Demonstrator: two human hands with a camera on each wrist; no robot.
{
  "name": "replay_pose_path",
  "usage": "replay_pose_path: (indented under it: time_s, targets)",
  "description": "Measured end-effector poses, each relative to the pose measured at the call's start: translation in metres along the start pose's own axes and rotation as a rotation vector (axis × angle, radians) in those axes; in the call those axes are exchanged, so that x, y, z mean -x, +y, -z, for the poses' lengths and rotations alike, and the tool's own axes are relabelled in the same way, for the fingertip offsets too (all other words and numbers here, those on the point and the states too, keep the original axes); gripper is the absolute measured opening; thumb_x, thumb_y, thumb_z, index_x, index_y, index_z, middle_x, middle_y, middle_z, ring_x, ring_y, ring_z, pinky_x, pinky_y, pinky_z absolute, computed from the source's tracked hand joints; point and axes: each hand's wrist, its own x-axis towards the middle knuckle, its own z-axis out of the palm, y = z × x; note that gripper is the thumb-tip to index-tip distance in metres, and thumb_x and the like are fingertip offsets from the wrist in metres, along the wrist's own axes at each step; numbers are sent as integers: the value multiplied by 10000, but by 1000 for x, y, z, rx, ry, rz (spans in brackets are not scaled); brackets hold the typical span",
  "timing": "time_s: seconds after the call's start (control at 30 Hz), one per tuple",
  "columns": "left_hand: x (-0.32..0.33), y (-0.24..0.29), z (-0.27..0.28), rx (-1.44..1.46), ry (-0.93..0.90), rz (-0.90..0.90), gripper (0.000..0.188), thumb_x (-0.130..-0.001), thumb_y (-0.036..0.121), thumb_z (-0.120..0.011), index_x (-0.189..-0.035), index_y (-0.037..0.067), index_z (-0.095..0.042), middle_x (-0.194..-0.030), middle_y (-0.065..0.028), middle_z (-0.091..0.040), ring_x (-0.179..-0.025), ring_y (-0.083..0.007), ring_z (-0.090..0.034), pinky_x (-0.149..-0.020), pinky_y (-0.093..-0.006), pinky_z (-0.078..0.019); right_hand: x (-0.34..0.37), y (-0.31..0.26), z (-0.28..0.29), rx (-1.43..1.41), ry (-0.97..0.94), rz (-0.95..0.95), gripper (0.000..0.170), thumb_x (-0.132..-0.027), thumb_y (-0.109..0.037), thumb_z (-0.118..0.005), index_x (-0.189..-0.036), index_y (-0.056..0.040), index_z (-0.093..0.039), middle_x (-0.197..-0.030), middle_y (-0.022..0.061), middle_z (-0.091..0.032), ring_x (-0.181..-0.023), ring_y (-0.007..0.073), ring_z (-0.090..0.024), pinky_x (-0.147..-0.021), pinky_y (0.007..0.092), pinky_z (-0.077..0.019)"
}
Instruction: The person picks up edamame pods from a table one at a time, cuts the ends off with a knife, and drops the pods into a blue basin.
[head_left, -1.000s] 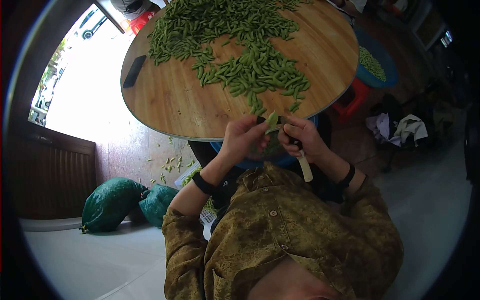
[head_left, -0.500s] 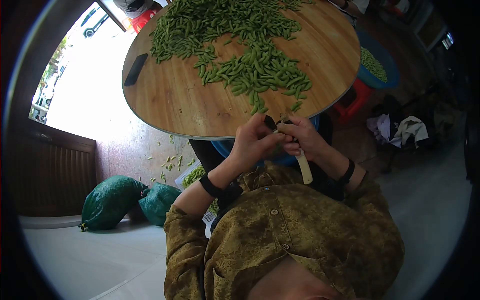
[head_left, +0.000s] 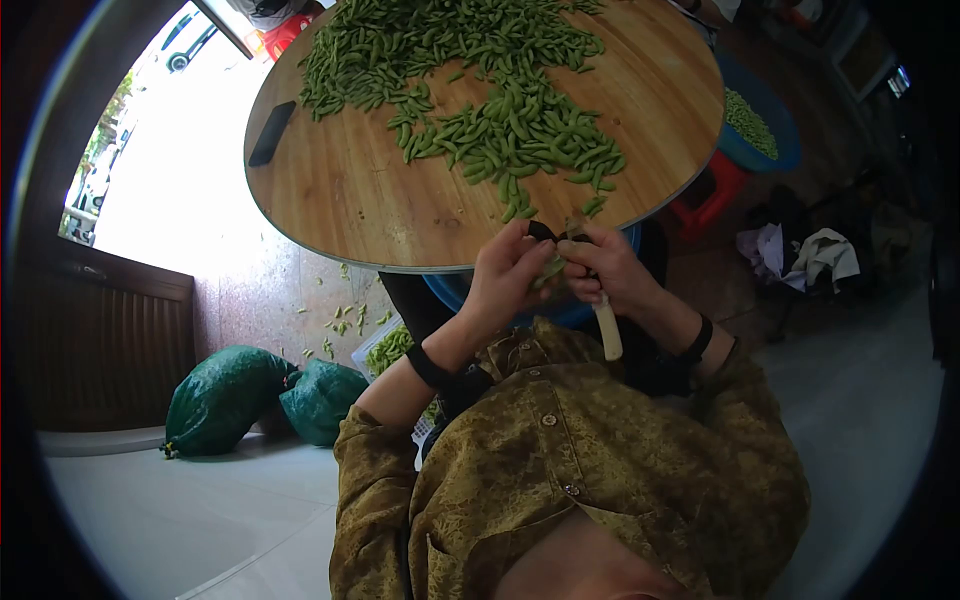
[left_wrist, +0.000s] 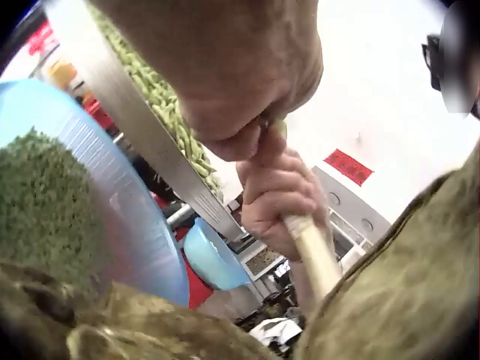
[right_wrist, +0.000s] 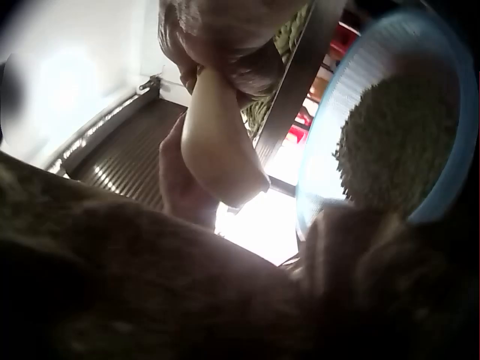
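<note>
Right fingers (left_wrist: 279, 199) around a pale handle (left_wrist: 315, 253), just beside the left hand (left_wrist: 232, 82)

A cream-handled tool (head_left: 607, 332) slants, its handle toward the body, near a half-hidden green pod (head_left: 551, 268).

Shirt (head_left: 640, 450) in mottled olive-brown worn, seen across lower centre of head view; row of small round buttons (head_left: 549, 420) set down front, neck left open at bottom. Sleeves (head_left: 365, 480) ended near elbows. Wrists ringed by black bands (head_left: 428, 367).
</note>
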Motion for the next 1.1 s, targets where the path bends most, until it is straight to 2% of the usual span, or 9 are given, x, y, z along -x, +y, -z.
replay_pose_path:
  time_s: [0.07, 0.2, 0.27, 0.4, 0.67, 0.83, 0.9, 1.03, 1.1]
  targets:
    - [0, 2, 7, -53, -64, 38, 140, -908, 84, -567, -999, 29, -476, -742, -62, -603, -599, -130, -584, -473, -234, -434, 3, -2, 3, 308, 23, 190, 113, -938, -159, -534, -923, -47, -529, -614, -16, -460, -428, 45, -411, -367, 202, -326]
    - [4, 1, 7, -107, -97, 66, 167, -874, 35, -555, -1024, 20, -483, -777, -86, -622, -624, -139, -607, -463, -222, -450, 7, -4, -1, 413, 35, 220, 107, -930, -139, -542, -926, -33, -528, -623, -12, -492, -436, 43, -423, -373, 206, -329]
    - [3, -8, 10, -82, -105, 66, 175, -852, 9, -539, -1019, 18, -487, -780, -85, -623, -628, -139, -607, -467, -223, -450, 11, -1, -5, 631, 39, 304, 97, -915, -113, -562, -914, -23, -527, -638, -4, -523, -439, 38, -430, -383, 205, -323]
    - [6, -14, 5, -72, -69, 85, 224, -790, -48, -501, -1005, 14, -503, -783, -81, -625, -645, -137, -605, -479, -229, -455, 15, -4, -6, 722, 42, 284, 100, -908, -99, -574, -898, -11, -526, -654, 2, -546, -496, 30, -471, -426, 201, -351]
    - [4, -26, 6, -77, -143, 75, 227, -772, -50, -507, -985, 23, -536, -767, -56, -607, -625, -108, -569, -486, -230, -421, 14, 0, -2, 938, 6, 447, 135, -887, -94, -595, -850, 10, -517, -676, -9, -545, -621, 62, -515, -553, 240, -430]
    - [4, -44, 22, -399, -99, 142, 214, -786, -15, -534, -998, 8, -545, -824, -73, -618, -670, -117, -575, -540, -240, -443, 23, -15, 5, 779, 129, 352, 105, -900, -101, -578, -882, -12, -526, -627, -15, -506, -501, 46, -462, -445, 211, -361]
    - [3, -49, 29, -578, -220, -258, 225, -821, 57, -597, -1021, -19, -530, -894, -91, -627, -751, -132, -592, -629, -248, -473, 25, -13, 14, 712, 152, 304, 93, -908, -106, -568, -897, -21, -532, -595, -27, -480, -443, 33, -418, -395, 198, -314]
    - [16, -39, 26, -581, -202, -99, 277, -827, 104, -660, -1028, -33, -527, -969, -91, -628, -819, -146, -598, -716, -263, -481, 25, -5, 19, 596, 166, 237, 121, -914, -124, -560, -962, -13, -545, -596, -20, -479, -430, 42, -413, -384, 198, -312]
    - [18, -42, 22, -311, -73, -110, 280, -816, 116, -698, -992, -23, -531, -1005, -97, -634, -825, -123, -595, -685, -280, -481, 21, 2, 13, 561, 133, 211, 141, -916, -124, -557, -996, -9, -547, -601, -17, -482, -430, 45, -413, -384, 197, -312]
